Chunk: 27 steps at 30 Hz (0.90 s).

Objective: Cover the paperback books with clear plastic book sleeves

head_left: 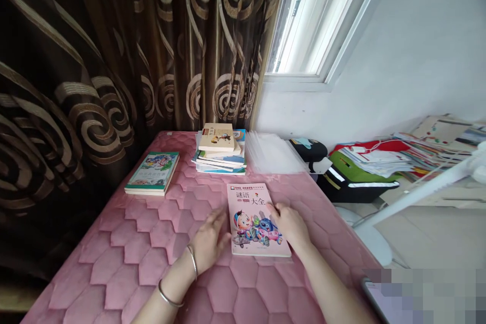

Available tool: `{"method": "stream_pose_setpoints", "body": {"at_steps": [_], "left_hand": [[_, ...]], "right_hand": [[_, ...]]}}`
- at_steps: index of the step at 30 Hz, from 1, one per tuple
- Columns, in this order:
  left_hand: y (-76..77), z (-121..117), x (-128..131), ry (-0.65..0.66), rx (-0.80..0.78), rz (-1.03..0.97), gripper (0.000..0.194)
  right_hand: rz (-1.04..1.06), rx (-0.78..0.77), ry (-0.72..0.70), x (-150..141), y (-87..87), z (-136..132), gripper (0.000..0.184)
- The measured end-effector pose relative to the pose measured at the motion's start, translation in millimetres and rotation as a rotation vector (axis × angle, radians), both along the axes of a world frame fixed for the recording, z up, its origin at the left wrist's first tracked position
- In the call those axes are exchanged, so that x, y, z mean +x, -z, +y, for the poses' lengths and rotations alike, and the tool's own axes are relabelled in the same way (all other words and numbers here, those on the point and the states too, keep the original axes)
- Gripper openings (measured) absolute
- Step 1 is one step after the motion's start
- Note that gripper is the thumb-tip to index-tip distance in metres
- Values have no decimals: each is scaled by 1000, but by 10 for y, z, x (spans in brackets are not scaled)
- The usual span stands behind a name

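A pink picture book (258,220) with cartoon figures and Chinese characters lies face up on the quilted pink mattress (152,273). What looks like a thin clear edge shows along its lower right. My left hand (208,239), with two bracelets on its wrist, is just off the book's left side, fingers apart and slightly blurred. On the right side, my right hand (291,225) has its fingers bent around the book's edge, with fingertips touching the cover. The undersides of those fingers are hidden.
A stack of books (220,149) stands at the back, beside clear plastic sheets (275,152). Green-bordered books (152,173) lie at left. Patterned curtains (170,50) hang behind. Right of the mattress are a black-and-green box (353,179), a white lamp (417,195) and piled papers.
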<state>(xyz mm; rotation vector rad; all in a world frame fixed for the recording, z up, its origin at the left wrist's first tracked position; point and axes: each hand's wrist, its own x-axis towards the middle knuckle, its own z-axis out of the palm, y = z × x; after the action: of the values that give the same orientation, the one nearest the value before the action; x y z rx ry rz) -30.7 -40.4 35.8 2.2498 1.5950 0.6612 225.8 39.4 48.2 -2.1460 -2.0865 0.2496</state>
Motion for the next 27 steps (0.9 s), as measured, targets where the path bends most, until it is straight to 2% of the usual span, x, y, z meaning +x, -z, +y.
{"method": "stream_pose_setpoints", "body": {"at_steps": [3,6,11,27], "left_hand": [[11,-61,97,168,-140,-13,77],[3,-53,92,174,-218,13,92],[-32,-18,104,128,-248,37,88],[-56,-3,145,121,-190,21,74]], "right_hand": [[13,3,3,-5,-21,-1,42],[12,3,11,-8,-30,-5,42],[4,8,23,-5,-45,-20,41],[34,-15,18,21,-60,-9,41]]}}
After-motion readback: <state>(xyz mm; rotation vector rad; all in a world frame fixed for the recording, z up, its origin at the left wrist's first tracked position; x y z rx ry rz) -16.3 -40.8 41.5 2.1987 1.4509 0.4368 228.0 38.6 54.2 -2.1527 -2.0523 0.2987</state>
